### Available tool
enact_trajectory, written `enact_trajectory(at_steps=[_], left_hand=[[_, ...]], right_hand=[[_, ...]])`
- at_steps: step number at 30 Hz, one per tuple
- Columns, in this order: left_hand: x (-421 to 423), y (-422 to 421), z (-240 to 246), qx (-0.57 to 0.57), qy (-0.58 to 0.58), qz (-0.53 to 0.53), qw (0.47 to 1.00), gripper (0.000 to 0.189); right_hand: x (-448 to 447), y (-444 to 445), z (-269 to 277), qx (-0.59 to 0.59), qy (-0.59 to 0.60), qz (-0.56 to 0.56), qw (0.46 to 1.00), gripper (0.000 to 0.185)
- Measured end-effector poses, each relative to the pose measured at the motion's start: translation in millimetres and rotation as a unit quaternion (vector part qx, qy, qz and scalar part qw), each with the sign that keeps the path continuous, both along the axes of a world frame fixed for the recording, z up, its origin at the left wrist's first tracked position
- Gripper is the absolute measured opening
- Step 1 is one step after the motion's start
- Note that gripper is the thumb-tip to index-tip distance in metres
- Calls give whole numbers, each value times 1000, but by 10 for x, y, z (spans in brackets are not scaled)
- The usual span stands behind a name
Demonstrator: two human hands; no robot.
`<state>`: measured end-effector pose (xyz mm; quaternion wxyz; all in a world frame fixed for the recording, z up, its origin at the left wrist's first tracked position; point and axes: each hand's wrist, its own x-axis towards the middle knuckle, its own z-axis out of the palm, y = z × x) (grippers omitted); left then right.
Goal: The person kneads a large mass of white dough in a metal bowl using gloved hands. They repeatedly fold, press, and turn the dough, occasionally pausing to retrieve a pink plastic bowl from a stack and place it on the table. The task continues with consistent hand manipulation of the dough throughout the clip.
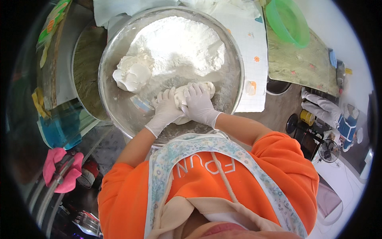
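Observation:
Inside a wide metal basin point(242, 74), both hands wear thin whitish gloves and press on a lump of white dough point(211, 87) near the basin's lower side. My left hand point(166, 105) lies on the lump's left part, fingers pointing away from me. My right hand point(198, 101) rests over its middle and right, its fingers curled over the top. Part of the lump is hidden beneath the hands. A second, rounder lump of dough point(132, 74) sits at the basin's left, touching a large heap of white flour point(179, 41) that covers the far side.
Right of the basin lies a white patterned cloth point(253, 59); beyond it a green plastic basin point(288, 22) stands on a board-like surface point(298, 65). At the left are a round board point(89, 68), a blue container point(58, 128) and pink cloth point(64, 171) on metal rails.

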<state>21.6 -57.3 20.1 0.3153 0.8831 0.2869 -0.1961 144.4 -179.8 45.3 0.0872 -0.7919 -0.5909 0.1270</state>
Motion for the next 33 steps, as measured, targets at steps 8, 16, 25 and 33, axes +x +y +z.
enact_trajectory(at_steps=[8, 16, 25, 33], left_hand=[[300, 290, -311, 31, 1, 90, 995, 57], [414, 464, -580, 26, 26, 124, 992, 40], [548, 457, 99, 118, -24, 27, 992, 37], [617, 382, 136, 203, -42, 58, 977, 41]], right_hand=[[302, 521, -326, 23, 60, -17, 998, 42], [392, 869, -315, -32, 42, -53, 997, 39], [863, 495, 368, -69, 240, -63, 966, 38], [466, -453, 472, -417, 65, 250, 871, 61]])
